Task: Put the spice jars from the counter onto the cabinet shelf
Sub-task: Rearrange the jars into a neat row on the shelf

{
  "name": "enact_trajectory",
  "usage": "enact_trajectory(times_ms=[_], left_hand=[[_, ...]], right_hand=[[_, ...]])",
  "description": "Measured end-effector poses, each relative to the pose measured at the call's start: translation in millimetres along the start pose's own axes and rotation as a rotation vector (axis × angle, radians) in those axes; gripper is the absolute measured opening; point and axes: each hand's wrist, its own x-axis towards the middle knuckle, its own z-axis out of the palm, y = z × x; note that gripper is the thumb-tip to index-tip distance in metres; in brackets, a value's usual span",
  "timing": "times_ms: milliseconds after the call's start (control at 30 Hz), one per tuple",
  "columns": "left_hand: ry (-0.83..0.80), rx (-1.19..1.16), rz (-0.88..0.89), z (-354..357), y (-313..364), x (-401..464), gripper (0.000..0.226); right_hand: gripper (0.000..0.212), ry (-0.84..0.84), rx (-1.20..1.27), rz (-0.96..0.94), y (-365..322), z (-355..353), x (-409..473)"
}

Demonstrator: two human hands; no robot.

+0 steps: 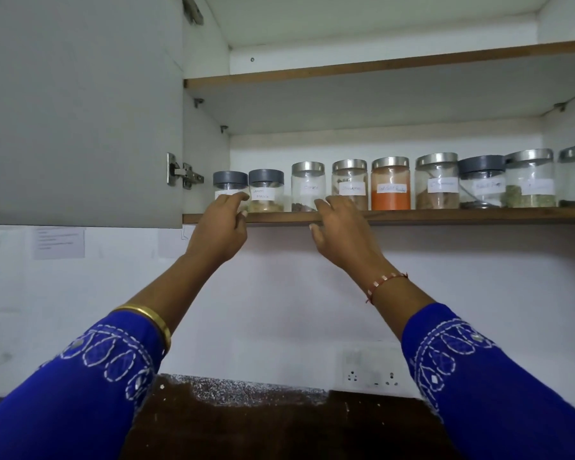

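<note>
Several labelled glass spice jars stand in a row on the lower cabinet shelf (462, 215). My left hand (221, 227) reaches up and its fingers curl round the lower part of the leftmost grey-lidded jar (230, 179), thumb on the jar's right side. Beside it stands a second grey-lidded jar (266, 190). My right hand (341, 227) lies at the shelf's front edge, its fingers up in front of the steel-lidded cloves jar (307, 180) and the cinnamon jar (350, 175), its thumb under the edge; it holds no jar. A jar of orange-red powder (390, 194) comes after these.
The grey cabinet door (80, 111) stands open at the left on its hinge (183, 174). An upper shelf (379, 66) lies above. Below are a white wall with a taped paper (58, 242), a socket plate (372, 373) and the dark counter (246, 426).
</note>
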Motion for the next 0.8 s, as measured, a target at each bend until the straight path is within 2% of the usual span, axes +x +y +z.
enact_trajectory(times_ms=[300, 567, 800], left_hand=[[-0.053, -0.061, -0.022, 14.8, -28.7, -25.2, 0.039], [-0.025, -0.104, -0.074, 15.4, -16.3, -17.7, 0.039], [-0.106, -0.112, -0.054, 20.1, -24.8, -22.4, 0.038]], right_hand=[[0.04, -0.076, -0.026, -0.039, -20.7, 14.9, 1.2], [0.04, -0.101, 0.0, -0.079, -16.1, 17.3, 3.8], [0.045, -0.155, -0.007, -0.07, -30.8, 30.0, 13.6]])
